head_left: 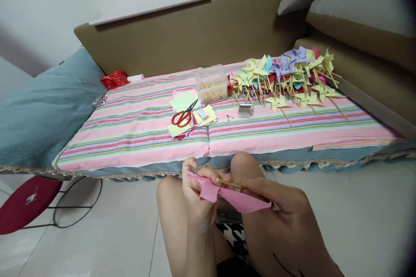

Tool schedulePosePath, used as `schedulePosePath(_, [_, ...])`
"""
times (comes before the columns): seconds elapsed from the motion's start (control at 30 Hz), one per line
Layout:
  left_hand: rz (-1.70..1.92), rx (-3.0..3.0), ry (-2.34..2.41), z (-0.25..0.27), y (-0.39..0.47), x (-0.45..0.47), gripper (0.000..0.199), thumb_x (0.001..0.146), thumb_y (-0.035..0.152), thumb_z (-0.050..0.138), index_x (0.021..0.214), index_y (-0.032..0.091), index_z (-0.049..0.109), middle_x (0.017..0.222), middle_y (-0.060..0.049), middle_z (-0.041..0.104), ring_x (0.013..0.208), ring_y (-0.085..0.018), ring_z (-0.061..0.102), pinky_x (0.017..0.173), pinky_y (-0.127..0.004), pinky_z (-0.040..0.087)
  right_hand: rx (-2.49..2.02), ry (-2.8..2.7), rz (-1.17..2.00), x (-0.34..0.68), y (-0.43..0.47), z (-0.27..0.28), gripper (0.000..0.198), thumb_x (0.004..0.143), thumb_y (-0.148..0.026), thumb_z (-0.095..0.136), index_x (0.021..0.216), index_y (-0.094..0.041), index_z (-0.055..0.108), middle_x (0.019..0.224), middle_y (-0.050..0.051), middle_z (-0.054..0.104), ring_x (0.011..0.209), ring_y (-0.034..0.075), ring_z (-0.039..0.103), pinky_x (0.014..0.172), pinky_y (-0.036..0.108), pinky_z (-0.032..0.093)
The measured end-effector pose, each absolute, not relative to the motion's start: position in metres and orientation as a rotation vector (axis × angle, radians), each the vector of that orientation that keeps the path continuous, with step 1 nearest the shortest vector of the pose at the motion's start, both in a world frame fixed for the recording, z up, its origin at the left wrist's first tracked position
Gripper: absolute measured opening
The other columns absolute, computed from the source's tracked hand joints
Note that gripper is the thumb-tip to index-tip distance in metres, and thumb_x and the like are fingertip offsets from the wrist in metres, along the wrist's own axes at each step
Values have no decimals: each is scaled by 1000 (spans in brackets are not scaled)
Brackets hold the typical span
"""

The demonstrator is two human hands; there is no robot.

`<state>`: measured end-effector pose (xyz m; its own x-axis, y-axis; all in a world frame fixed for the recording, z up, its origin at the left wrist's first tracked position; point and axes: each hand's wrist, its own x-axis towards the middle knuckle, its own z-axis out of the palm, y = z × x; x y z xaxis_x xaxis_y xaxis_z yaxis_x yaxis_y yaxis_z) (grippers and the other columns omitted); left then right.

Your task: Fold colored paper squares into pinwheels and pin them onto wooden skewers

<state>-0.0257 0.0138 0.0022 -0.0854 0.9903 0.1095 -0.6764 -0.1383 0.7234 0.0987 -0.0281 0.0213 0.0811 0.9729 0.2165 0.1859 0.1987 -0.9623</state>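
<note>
Above my knees, my left hand (200, 210) is closed on a pink paper pinwheel (244, 201), its fingers behind the folded paper and the thumb raised at the edge. My right hand (290, 199) pinches a short wooden stick (230, 183), which lies across the pinwheel with its tip near the paper's middle. One pink blade reaches under the right fingers. Whether the stick is joined to the paper cannot be made out. Past the knees, red-handled scissors (182, 118) lie on coloured paper squares (184, 101), beside a small white box (203, 115).
A striped cloth (139, 127) covers the sofa seat. On it stand a clear plastic box of sticks (212, 91), a small open grey box (245, 111) and many finished pinwheels (282, 69). A red bag (115, 79) lies left; a red stool (29, 203) stands below.
</note>
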Motion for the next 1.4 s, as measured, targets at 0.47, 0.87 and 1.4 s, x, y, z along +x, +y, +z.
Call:
schedulePosePath(0.47, [1607,729,570,0,12,-23,56,62,21,84,93,27,37,60,11,64,58,-9,63,61,-22,52,-1193,-1295,932,97,-27,27,22,87,-29,54,89,-25,76,68,2,67,64,19,61,57,30,51])
schedulePosePath(0.87, [1632,658,448,5,15,-20,46,62,28,83,85,26,43,56,11,63,51,-8,63,56,-17,52,-1115,-1524,925,109,-31,31,25,87,-16,54,101,-25,72,86,5,71,80,22,65,70,34,54])
schedulePosePath(1.4, [1608,697,522,9,11,-29,38,60,40,82,89,34,58,46,11,58,42,-14,59,70,-35,56,-1049,-1577,816,105,-35,29,24,88,-10,53,103,-23,67,80,2,67,69,15,62,63,26,51])
